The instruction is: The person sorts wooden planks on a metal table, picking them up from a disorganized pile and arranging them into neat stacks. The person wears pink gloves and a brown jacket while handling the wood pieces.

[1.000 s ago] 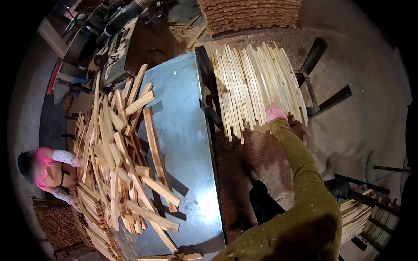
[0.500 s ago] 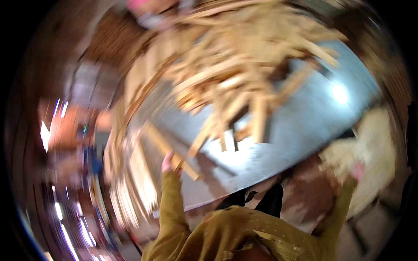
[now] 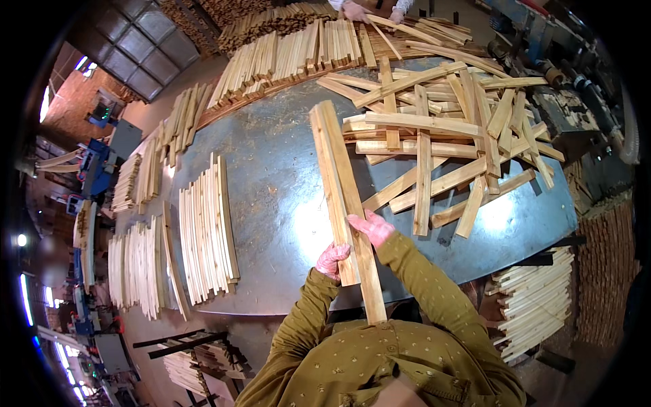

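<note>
Two long wooden slats lie side by side, slightly offset, in front of my body over the metal table (image 3: 274, 180). Round the lower part of the left slat (image 3: 330, 183) my left hand (image 3: 333, 260) is closed. The right slat (image 3: 349, 176) reaches further down, toward my shirt, and my right hand (image 3: 374, 228) grips it from the side with the thumb on its face. To the right of my hands is a loose, crisscrossed heap of slats (image 3: 434, 123). A neat row of slats (image 3: 207, 234) lies flat to the left.
More slat rows (image 3: 135, 268) line the table's left end, and another row (image 3: 291, 57) its far edge. Across the table, another person's hands (image 3: 356, 10) handle slats. Pale slats (image 3: 536, 302) are stacked low at right. Machinery (image 3: 563, 88) stands at the far right.
The view has turned and sharpened. My left hand, earlier holding one slat out to the left, is now at the middle. My right hand has come in from the far right onto a slat.
</note>
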{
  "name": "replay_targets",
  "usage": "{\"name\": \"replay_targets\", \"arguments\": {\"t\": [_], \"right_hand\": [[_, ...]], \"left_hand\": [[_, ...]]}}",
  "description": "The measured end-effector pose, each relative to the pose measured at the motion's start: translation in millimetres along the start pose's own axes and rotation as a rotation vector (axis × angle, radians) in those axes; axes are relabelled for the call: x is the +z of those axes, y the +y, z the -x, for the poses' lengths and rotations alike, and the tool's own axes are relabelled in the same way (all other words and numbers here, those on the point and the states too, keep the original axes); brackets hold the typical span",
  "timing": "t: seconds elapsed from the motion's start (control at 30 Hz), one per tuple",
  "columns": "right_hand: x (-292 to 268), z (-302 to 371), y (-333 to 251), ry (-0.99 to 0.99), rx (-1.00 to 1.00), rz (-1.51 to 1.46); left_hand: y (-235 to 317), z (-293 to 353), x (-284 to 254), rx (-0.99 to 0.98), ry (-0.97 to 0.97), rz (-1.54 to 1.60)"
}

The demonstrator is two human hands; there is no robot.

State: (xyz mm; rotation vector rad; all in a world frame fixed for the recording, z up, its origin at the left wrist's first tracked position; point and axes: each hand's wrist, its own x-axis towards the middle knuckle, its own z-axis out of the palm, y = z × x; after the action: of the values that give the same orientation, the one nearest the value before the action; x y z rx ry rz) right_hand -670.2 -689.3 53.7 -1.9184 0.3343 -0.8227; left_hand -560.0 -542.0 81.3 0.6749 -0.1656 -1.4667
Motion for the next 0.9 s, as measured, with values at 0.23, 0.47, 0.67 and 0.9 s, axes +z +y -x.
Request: {"name": "replay_targets", "arguments": {"t": [0.23, 0.47, 0.67, 0.9], "right_hand": [[-9.1, 10.6, 4.6, 0.231, 0.639, -0.411], [-213.1, 203.0, -33.7, 1.168, 0.413, 0.06], [-303.0, 447.3, 7.4, 1.545, 1.234, 0.524], [-320.4, 496.6, 102.6, 1.16, 1.855, 0.466]], "left_hand": [[38.1, 3.5, -47.3, -0.052, -0.03, 0.2], [18.8, -59.2, -37.5, -0.165, 0.01, 0.422], [-24.4, -110.4, -15.8, 0.028, 0.165, -0.658], [-35.6, -92.4, -1.0, 0.038, 0.433, -0.985]]}}
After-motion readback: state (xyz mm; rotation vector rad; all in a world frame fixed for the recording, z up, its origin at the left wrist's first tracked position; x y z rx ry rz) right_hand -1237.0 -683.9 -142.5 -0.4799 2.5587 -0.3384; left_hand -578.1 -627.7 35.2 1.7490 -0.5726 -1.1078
